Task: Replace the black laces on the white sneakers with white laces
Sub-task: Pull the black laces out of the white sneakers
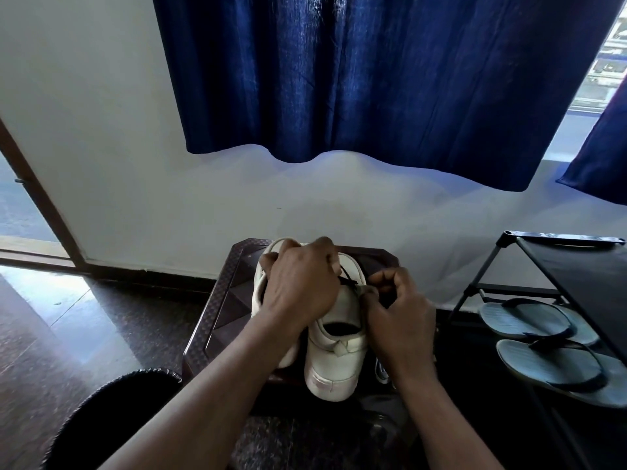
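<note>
Resting on desk (pixel 220 300): white sneakers (pixel 334 368), side by side, heels twd camera.
L hand (pixel 298 283): fingers clamped over their fronts.
R hand (pixel 400 320): fingers pinched on black lace (pixel 349 278).

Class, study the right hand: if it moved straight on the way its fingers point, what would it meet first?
The right hand would probably meet the black lace it pinches on the white sneaker, then the left hand just beyond. Depth is uncertain from one view.
</note>
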### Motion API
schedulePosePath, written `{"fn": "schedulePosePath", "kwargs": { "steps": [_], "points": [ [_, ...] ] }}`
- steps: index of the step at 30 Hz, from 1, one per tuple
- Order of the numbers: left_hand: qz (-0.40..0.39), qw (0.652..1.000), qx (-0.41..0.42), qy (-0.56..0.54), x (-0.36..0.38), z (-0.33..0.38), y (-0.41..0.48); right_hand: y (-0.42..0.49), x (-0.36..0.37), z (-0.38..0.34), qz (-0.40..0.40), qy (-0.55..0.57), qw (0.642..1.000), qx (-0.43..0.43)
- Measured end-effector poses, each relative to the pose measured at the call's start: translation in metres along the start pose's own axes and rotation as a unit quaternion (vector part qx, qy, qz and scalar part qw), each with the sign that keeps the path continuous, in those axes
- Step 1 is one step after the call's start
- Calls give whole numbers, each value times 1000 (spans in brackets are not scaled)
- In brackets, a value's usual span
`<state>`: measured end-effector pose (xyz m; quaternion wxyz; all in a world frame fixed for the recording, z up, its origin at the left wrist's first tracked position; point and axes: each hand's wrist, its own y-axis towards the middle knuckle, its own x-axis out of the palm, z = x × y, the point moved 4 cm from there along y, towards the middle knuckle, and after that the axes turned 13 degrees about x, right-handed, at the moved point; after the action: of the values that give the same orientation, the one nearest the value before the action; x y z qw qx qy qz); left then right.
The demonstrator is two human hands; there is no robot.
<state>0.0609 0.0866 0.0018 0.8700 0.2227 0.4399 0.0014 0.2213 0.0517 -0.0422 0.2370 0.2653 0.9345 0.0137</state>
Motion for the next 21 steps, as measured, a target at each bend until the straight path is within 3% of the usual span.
{"fn": "schedulePosePath", "kwargs": {
  "steps": [4, 8, 11, 16, 18, 21],
  "points": [
    [-10, 998, 12, -63, -1, -5, 3, 0, 2, 0, 0, -8, 1000, -19],
    [-46, 993, 86, 73, -2, -4, -2, -3, 3, -3, 1, -11, 999, -43],
    [5, 977, 155, 147, -3, 3, -3, -3, 4, -3, 4, -16, 998, -60],
    [85, 985, 92, -119, -15, -11, 0, -4, 2, -2, 24, -17, 997, -66],
    [49, 992, 95, -70, -23, -13, 2, -5, 3, -2, 22, -11, 997, -68],
    [-13, 986, 124, 113, -26, -14, -1, -5, 6, -2, 19, -7, 998, -63]
  ]
}}
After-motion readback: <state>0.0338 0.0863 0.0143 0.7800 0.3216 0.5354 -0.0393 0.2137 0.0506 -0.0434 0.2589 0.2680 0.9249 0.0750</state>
